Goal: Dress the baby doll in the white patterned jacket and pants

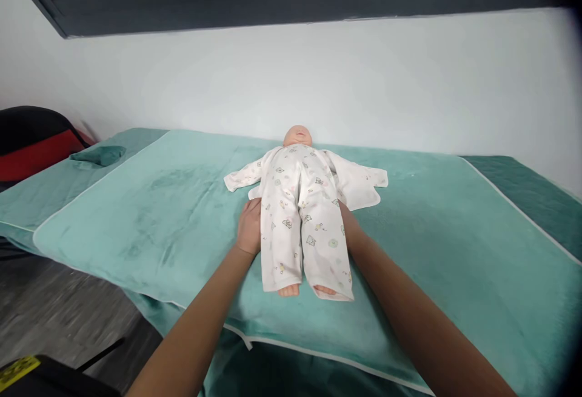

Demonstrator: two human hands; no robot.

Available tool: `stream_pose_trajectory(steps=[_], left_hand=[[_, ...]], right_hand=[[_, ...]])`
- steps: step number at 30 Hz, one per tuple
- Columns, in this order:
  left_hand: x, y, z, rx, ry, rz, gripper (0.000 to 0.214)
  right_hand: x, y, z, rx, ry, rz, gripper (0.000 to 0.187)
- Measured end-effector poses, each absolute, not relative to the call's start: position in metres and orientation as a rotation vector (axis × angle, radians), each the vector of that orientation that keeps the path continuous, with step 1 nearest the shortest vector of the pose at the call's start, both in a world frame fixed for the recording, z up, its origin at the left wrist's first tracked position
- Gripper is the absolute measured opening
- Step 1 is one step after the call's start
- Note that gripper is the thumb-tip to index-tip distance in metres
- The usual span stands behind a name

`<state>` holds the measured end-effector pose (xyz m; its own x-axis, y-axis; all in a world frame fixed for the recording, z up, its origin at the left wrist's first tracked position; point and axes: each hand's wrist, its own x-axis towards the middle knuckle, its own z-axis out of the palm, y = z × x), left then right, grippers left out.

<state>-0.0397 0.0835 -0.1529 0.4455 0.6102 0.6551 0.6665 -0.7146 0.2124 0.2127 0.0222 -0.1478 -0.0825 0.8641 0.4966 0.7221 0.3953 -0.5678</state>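
Note:
A baby doll [298,135] lies face up, its head toward the wall and its feet toward me. White printed trousers [282,221] cover its front from near the neck down to the feet. Beneath them a white top [359,182] spreads out, its sleeves stretched to both sides. My left hand [250,224] is against the left edge of the trousers around mid-length, its fingertips tucked out of sight. On the opposite edge, my right hand [346,218] reaches under the cloth, with its fingers hidden. Bare doll toes [289,290] show at the left trouser cuff.
A green padded cover [436,245] lies over the bed, its front edge hanging down. A small green pillow [99,155] is at the far left, near a black and red chair [39,148]. The white wall [291,76] and window frame [182,12] rise behind.

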Motion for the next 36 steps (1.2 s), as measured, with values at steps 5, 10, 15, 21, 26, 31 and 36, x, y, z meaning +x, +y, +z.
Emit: stream_pose_trajectory(steps=[5, 10, 15, 21, 26, 31, 36], left_hand=[[-0.049, 0.074, -0.156, -2.590, -1.037, -1.021, 0.020], [-0.049, 0.075, -0.157, -2.592, -1.019, -0.976, 0.020], [-0.049, 0.077, -0.157, -2.590, -1.046, -0.994, 0.020], [-0.049, 0.076, -0.155, -2.617, -1.101, -1.062, 0.024], [-0.049, 0.076, -0.156, -2.577, -1.249, -1.148, 0.030], [-0.048, 0.077, -0.158, -2.586, -1.385, -1.256, 0.025], [-0.048, 0.080, -0.155, -2.476, -1.675, -1.502, 0.022]], right_hand=[[0.214, 0.010, -0.141, -1.412, -1.874, 0.211, 0.037], [0.222, -0.001, -0.139, -1.372, -2.084, 0.135, 0.029], [0.223, -0.005, -0.134, -1.411, -2.177, 0.089, 0.027], [0.228, -0.004, -0.137, -1.383, -2.182, 0.122, 0.022], [0.237, -0.010, -0.136, -1.468, -2.087, 0.118, 0.025], [0.236, -0.019, -0.130, -1.420, -2.116, 0.172, 0.017], [0.246, -0.009, -0.131, -1.464, -1.971, 0.393, 0.024]])
